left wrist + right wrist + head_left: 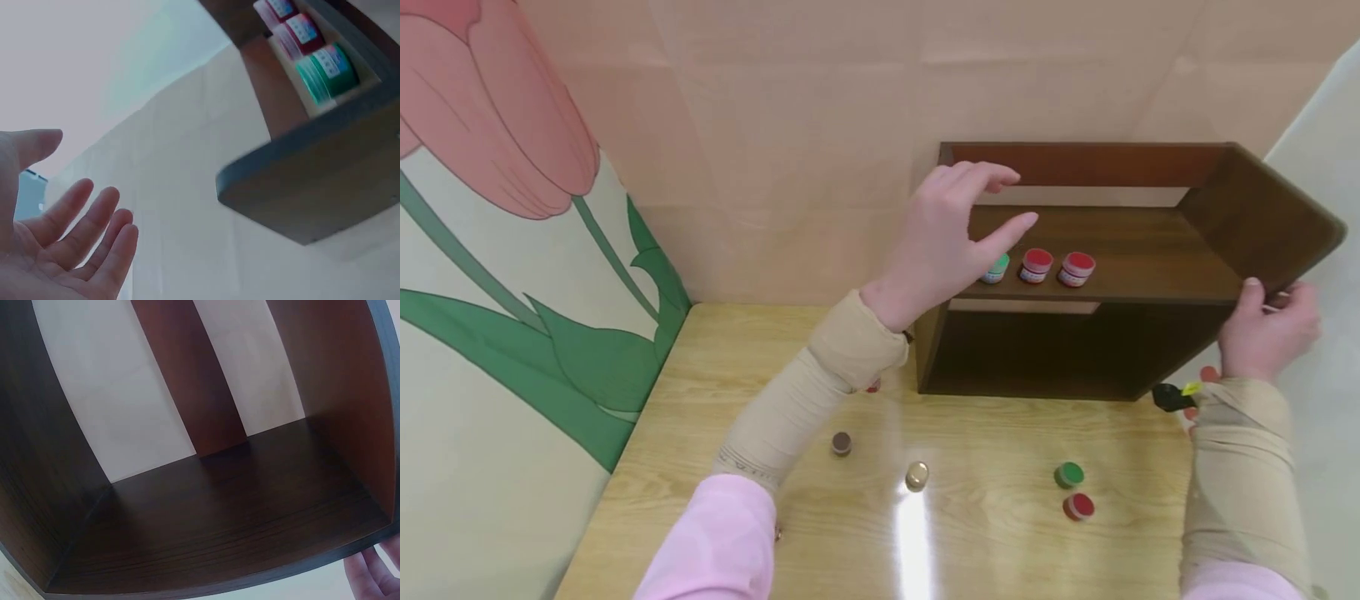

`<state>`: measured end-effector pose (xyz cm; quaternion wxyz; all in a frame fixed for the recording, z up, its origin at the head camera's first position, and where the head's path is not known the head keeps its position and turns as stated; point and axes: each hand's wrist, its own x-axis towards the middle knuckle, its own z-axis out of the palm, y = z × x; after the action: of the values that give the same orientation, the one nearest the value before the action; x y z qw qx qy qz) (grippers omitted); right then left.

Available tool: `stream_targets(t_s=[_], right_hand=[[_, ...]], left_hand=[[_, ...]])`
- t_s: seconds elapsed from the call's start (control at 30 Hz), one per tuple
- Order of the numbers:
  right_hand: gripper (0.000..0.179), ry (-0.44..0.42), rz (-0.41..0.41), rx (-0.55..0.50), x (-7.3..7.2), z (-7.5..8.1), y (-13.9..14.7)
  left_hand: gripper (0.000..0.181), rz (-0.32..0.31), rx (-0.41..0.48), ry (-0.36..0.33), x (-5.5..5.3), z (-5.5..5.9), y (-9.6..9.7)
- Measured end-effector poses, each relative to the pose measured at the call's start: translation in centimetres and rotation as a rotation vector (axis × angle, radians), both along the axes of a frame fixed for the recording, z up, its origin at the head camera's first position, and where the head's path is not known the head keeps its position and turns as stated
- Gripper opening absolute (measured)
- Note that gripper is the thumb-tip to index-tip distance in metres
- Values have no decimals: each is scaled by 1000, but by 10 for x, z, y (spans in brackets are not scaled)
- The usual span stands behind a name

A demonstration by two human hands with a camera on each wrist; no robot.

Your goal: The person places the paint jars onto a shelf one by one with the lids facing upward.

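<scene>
A dark brown two-tier wooden shelf (1075, 300) stands on the table. On its upper board sit a green-lidded jar (996, 268), a red-lidded jar (1036, 265) and a second red-lidded jar (1077, 268). My left hand (943, 237) is raised before the shelf's upper left corner, thumb and fingers spread with nothing between them. It partly hides the green-lidded jar in the head view. At the far side, my right hand (1270, 329) grips the front edge of the shelf's right side panel. Its fingers (369, 578) show outside that panel in the right wrist view.
On the wooden table (985, 533) lie a brown-lidded jar (842, 443), a gold-topped jar (917, 476), a green-lidded jar (1069, 475) and another red-lidded jar (1078, 507). A tulip-printed panel (512, 250) borders the left; a pale sheet (805, 125) hangs behind.
</scene>
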<state>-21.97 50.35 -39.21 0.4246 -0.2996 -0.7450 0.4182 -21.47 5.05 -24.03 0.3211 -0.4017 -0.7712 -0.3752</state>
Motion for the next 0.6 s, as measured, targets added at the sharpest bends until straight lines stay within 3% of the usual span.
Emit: stream_targets(t_s=[0.17,0.33,0.6], right_hand=[[20,-12,-1,-2,1,1,0],[19,-18,-10,11,2,1,-1],[17,-16,-21,36,0,-4,0]], left_hand=[[34,-25,104,-58,3,-14,-18],[33,7,142,-133,5,-37,-28],[43,107,86,-408,3,-82,-31]])
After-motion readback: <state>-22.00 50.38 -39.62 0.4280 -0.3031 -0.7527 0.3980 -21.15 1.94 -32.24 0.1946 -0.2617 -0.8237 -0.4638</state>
